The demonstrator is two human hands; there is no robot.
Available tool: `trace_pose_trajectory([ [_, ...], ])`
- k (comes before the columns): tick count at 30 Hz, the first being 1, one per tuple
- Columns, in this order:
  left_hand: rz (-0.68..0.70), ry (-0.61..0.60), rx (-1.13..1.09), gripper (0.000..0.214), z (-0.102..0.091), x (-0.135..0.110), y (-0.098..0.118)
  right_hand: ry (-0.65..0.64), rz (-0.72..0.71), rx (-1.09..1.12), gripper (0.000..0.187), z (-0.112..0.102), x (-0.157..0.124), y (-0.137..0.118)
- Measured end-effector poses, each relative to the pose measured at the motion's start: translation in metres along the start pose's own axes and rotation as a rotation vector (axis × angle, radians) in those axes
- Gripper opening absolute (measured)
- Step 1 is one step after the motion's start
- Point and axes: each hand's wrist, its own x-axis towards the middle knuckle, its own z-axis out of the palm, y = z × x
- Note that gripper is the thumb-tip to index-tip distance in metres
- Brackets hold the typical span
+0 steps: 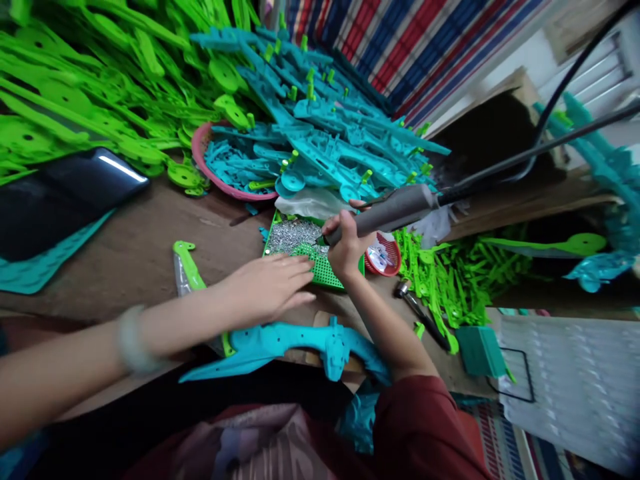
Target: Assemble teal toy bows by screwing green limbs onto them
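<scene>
I see my right hand (345, 250) clenched around the matte grey screwdriver (395, 208), whose long axis slants up to the right, tip down over the green perforated tray (327, 275) of shiny screws (294, 235). My left hand (273, 287) lies flat and released, holding nothing, fingertips at the tray's near edge; the teal plastic part (280, 340) lies lengthwise just below both hands

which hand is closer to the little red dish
Right. The right hand, gripping the grey screwdriver, is just left of the red dish; the left hand lies farther left, at the green tray.
</scene>
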Motion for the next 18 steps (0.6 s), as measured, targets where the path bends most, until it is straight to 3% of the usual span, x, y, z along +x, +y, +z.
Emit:
trace_pose_trajectory([
  [3,0.042,-0.151,0.114,0.054,0.018,0.038,-0.030,-0.002,-0.024,0.012,0.031,-0.011,-0.001,-0.011],
  [6,0.060,-0.168,0.147,0.061,0.028,0.051,-0.041,-0.013,-0.064,0.032,0.019,-0.023,-0.004,-0.022],
  [9,0.095,-0.205,0.182,0.059,0.026,0.063,-0.043,-0.006,-0.106,0.044,0.013,-0.029,-0.005,-0.029],
  [13,0.111,-0.230,0.315,0.036,0.013,0.084,-0.051,-0.009,-0.068,-0.003,0.022,-0.029,-0.006,-0.028],
  [16,0.131,-0.250,0.362,0.035,0.006,0.078,-0.052,-0.047,0.004,-0.013,0.030,-0.027,-0.008,-0.018],
  [18,0.098,-0.215,0.341,0.041,-0.002,0.059,-0.044,-0.067,0.046,-0.012,0.036,-0.025,-0.009,-0.008],
])
